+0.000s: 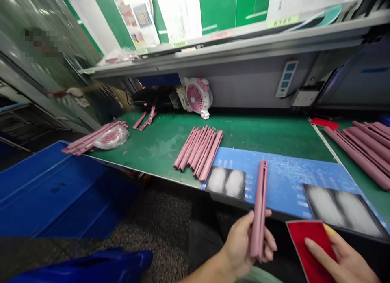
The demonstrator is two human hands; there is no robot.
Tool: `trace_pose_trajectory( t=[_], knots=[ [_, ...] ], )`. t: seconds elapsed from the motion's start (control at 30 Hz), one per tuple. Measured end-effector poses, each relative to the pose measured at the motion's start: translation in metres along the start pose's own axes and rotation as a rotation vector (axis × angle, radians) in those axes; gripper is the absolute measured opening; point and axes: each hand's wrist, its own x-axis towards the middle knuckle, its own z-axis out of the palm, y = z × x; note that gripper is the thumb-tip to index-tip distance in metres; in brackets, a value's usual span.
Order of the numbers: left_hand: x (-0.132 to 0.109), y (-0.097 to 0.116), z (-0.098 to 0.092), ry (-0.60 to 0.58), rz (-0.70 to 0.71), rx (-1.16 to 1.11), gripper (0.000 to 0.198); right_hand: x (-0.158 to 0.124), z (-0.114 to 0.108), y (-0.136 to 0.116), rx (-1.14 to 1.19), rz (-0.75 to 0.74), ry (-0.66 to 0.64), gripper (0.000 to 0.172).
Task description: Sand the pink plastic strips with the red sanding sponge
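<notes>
Pink bar (259, 210) - long, narrow and matte, with faint lengthwise ridges - stands almost upright in the left hand (240, 246), its fingers wrapped firmly around the lower half. The bar's upper end rises in front of a blue printed mat (289, 181), though not touching it. The right hand (344, 260) holds a red card (310, 250), with its fingers spread over the smooth face and a yellow patch (329, 230) showing at the card's top edge.

The mat lies on a green bench (268, 137) and carries 2 grey-and-white panels (225, 182) with a mottled, powdery look. Just beyond it, about 8 pink bars lie side by side in a slanted row (198, 153). More lie in a thick heap (356, 153) at the right, beside a red slip (324, 123). At the far left, a loose bundle of bars (94, 139) sits against a crinkled clear bag (111, 137), with a few shorter pieces (148, 117) nearby. Under a grey metal shelf (231, 51), a pink-and-white fan (195, 97) stands on the bench. A ribbed blue crate (51, 189) sits on the speckled floor - a glossy blue cloth (79, 266) crosses the bottom edge of the view.
</notes>
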Motion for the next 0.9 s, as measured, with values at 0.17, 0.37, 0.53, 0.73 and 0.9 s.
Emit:
trace_pose_trajectory(
  t=[0.17,0.37,0.53,0.73,0.9],
  knots=[
    [-0.01,0.001,-0.004,0.0,0.047,0.097,0.076,-0.012,0.036,-0.03,-0.119,-0.118,-0.386,0.033],
    [-0.016,-0.005,0.001,0.147,0.059,-0.03,0.073,-0.024,0.075,-0.03,-0.456,-0.265,-0.476,0.037],
    [-0.02,-0.011,0.001,0.158,-0.04,-0.137,0.052,-0.006,0.071,-0.038,-0.6,-0.384,-0.359,0.039],
    [-0.028,-0.011,-0.003,0.188,-0.075,-0.126,0.05,-0.006,0.077,-0.043,-0.72,-0.442,-0.364,0.04],
    [-0.042,-0.006,-0.011,0.127,-0.036,-0.047,0.051,0.014,0.077,-0.055,-0.812,-0.503,-0.186,0.044]
  ],
)
